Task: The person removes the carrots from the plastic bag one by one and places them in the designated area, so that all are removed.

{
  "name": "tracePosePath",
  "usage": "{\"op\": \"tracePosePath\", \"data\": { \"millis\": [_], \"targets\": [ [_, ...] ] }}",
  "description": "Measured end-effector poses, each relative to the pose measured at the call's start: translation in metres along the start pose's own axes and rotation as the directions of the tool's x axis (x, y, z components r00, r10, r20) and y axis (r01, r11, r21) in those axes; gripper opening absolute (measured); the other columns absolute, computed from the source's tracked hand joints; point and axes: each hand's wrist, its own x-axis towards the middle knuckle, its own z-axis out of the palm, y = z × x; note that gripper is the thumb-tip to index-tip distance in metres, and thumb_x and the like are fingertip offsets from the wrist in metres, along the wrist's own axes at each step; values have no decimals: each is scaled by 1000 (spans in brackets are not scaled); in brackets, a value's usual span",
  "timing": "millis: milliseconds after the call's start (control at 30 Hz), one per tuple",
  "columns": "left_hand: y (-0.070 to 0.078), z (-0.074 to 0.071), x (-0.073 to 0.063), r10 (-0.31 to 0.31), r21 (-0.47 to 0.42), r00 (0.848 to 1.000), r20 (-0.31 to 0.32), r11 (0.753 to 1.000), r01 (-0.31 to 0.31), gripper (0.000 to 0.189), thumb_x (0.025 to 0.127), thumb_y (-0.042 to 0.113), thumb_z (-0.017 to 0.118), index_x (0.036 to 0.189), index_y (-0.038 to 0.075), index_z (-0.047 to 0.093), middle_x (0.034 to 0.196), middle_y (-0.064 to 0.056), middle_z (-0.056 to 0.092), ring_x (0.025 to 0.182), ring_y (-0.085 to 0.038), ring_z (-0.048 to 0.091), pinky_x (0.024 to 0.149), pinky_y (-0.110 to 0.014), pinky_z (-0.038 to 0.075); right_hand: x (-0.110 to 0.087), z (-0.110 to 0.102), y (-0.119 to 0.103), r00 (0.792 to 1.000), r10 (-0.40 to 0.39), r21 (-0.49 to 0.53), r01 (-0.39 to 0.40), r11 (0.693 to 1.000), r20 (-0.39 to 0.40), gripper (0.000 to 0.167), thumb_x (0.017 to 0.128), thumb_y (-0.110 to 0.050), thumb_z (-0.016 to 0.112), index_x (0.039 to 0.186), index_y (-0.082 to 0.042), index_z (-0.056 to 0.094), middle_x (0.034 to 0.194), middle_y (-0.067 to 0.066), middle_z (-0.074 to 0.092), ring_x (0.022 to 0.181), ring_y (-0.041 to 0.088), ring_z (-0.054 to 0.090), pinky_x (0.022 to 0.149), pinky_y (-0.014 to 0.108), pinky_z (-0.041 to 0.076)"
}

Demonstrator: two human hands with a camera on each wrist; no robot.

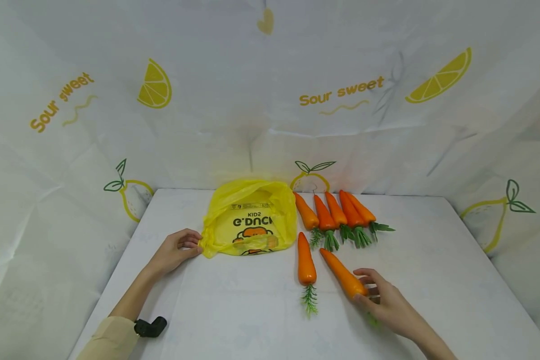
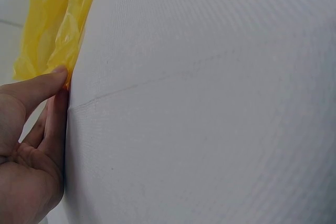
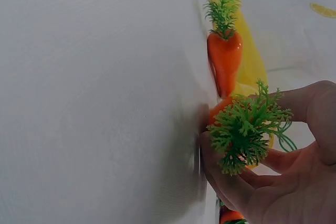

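Observation:
A yellow plastic bag point(image 1: 251, 220) with a cartoon print lies on the white table, its mouth gaping towards the front. My left hand point(image 1: 176, 251) pinches the bag's left edge between thumb and fingers, also visible in the left wrist view on the yellow film point(image 2: 50, 30). At the front right, my right hand point(image 1: 384, 300) grips an orange toy carrot point(image 1: 344, 274) near its leafy end. Its green leaves point(image 3: 247, 129) stick out between thumb and fingers in the right wrist view. Another carrot point(image 1: 306, 260) lies just left of it, leaves towards me.
Several more carrots point(image 1: 353, 210) lie in a row right of the bag, leaves towards the front. The white table point(image 1: 234, 310) meets a lemon-printed cloth point(image 1: 225, 145) at the back and sides. A black strap device point(image 1: 150, 327) sits on the left forearm.

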Motion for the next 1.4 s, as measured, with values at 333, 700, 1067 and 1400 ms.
{"op": "tracePosePath", "data": {
  "millis": [333, 700, 1067, 1400],
  "targets": [
    [0, 0, 2, -6, 4, 1000, -3, 1000, 6, 33, 98, 13, 80, 126, 0, 68, 117, -18, 74, 96, -9, 69, 86, -14, 56, -2, 7, -6, 998, -63, 18, 62, 998, 28, 61, 99, -20, 79, 148, -2, 48, 118, 14, 72, 85, 17, 69, 73, 27, 61],
    [-1, 0, 1, -1, 6, 1000, 0, 1000, 1, 34, 98, 15, 81, 126, 1, 68, 117, -18, 74, 96, -8, 70, 85, -14, 56, 5, 8, -12, 989, -131, -19, 132, 991, 66, 58, 101, -23, 78, 146, 0, 50, 106, 7, 73, 77, 14, 66, 69, 23, 57],
    [-1, 0, 0, -13, -4, 1000, 11, 1000, 13, 36, 98, 17, 82, 126, 2, 68, 117, -17, 75, 96, -6, 70, 85, -14, 56, 12, 3, -14, 981, -174, -14, 176, 984, 82, 61, 100, -28, 80, 146, 0, 52, 112, 9, 71, 86, 15, 68, 74, 26, 60],
    [-1, -3, -3, -27, -19, 999, 22, 999, 28, 37, 98, 22, 83, 126, 3, 69, 117, -14, 75, 96, -7, 71, 85, -16, 57, 11, -17, -17, 976, -209, -23, 208, 978, -59, 54, 103, -25, 76, 146, -3, 53, 121, 13, 74, 97, 20, 75, 80, 35, 66]
  ]
}}
